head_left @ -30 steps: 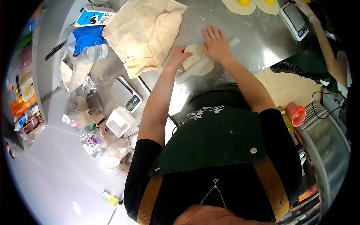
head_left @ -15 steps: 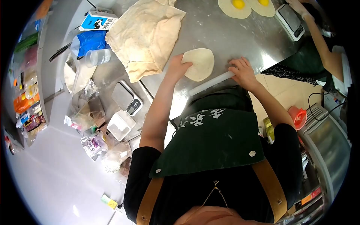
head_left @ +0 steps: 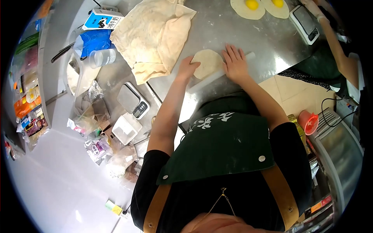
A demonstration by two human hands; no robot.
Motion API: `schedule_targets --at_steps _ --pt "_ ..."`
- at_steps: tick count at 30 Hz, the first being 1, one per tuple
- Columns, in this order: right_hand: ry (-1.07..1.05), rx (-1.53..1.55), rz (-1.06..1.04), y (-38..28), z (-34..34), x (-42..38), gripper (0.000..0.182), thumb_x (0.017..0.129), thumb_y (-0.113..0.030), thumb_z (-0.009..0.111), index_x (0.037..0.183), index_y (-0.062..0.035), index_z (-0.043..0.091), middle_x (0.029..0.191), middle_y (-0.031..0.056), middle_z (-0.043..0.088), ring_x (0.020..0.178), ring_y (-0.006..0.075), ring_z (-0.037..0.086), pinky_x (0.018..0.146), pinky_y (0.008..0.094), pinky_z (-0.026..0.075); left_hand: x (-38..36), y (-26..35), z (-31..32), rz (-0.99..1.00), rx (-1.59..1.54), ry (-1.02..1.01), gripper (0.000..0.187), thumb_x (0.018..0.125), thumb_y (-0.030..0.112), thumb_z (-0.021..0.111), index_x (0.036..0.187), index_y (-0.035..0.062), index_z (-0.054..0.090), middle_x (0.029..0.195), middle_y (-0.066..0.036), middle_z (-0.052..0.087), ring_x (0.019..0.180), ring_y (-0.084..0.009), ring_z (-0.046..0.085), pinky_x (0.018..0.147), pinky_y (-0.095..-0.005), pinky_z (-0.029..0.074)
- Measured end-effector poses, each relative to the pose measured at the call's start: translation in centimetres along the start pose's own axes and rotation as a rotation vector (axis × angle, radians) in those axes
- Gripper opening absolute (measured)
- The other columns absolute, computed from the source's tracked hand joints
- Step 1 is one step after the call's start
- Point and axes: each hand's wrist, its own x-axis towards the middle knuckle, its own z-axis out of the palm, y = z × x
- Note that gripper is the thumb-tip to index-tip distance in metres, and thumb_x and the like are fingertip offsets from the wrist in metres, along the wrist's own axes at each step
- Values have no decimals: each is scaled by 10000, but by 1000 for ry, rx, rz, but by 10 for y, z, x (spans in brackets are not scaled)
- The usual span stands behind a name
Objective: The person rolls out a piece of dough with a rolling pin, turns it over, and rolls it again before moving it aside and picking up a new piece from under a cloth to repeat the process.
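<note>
A small flat round of dough (head_left: pixel 208 63) lies on the steel table near its front edge. My left hand (head_left: pixel 188 69) pinches its left edge, with the thumb on top. A pale rolling pin (head_left: pixel 213 78) lies slantwise along the near right side of the dough, partly over its edge as far as I can see. My right hand (head_left: pixel 235 65) rests flat across the pin, its fingers stretched out past it. Left of the round, a large crumpled cloth-like sheet (head_left: pixel 153 37), cream in colour, is spread on the table.
Two dough rounds with egg yolks (head_left: pixel 251 4) lie at the far side. By a white scale (head_left: pixel 305 24) is another person's gloved hand (head_left: pixel 311 8). To the left are a milk carton (head_left: pixel 103 20), a plastic cup (head_left: pixel 102 58), a second scale (head_left: pixel 133 100) and a white tub (head_left: pixel 126 128).
My right hand has moved left along the pin and flattened, fingers now extended. The pin has shifted up against the dough. My left hand still holds the dough's edge.
</note>
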Motion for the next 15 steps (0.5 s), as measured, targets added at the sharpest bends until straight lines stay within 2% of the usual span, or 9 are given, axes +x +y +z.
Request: schedule_targets --at_steps 3,6,8,10,11,14,15 --pt "-19 -43 12 2 11 -5 483 887 -243 538 1328 -50 499 1447 158 426 1349 321 379 1118 532 263 13 -4 -2 10 -45 -38 294 834 66 649 1102 -55 649 979 -96 677 871 -162 624 763 -301 493" --pt "-159 -106 93 -7 14 51 520 899 -297 521 1353 -47 485 1477 158 396 1363 329 364 1131 532 243 21 3 -8 -19 35 -109 273 828 70 657 1072 -53 670 960 -90 680 846 -156 627 756 -298 494" --pt "-124 -104 61 -8 12 53 544 911 -337 501 1365 -37 475 1483 164 389 1369 334 358 1143 529 227 21 17 -9 -24 104 -161 265 820 89 675 1046 -51 683 939 -83 682 833 -149 626 750 -297 495" --pt "-100 -97 17 -4 9 35 561 905 -345 516 1365 -28 467 1480 167 391 1371 334 354 1146 529 222 27 20 -8 9 292 -154 253 789 119 693 995 -27 696 849 -117 676 789 -197 642 711 -322 488" --pt "-94 -45 -10 0 6 22 553 886 -337 551 1347 -37 488 1474 164 398 1372 331 354 1146 526 224 29 20 -7 23 384 -149 248 773 134 701 970 -15 702 805 -134 673 767 -221 650 692 -335 484" --pt "-118 92 -110 15 -9 -22 510 810 -293 661 1258 -71 559 1435 149 435 1358 315 374 1145 516 238 13 29 6 272 843 53 264 754 184 718 949 7 700 804 -183 675 784 -317 661 706 -372 497" --pt "-147 122 -153 21 -15 -34 481 772 -265 700 1205 -86 589 1408 138 460 1341 306 393 1142 511 247 4 36 12 247 883 59 281 755 190 715 958 -4 692 824 -192 673 795 -327 657 716 -375 499"
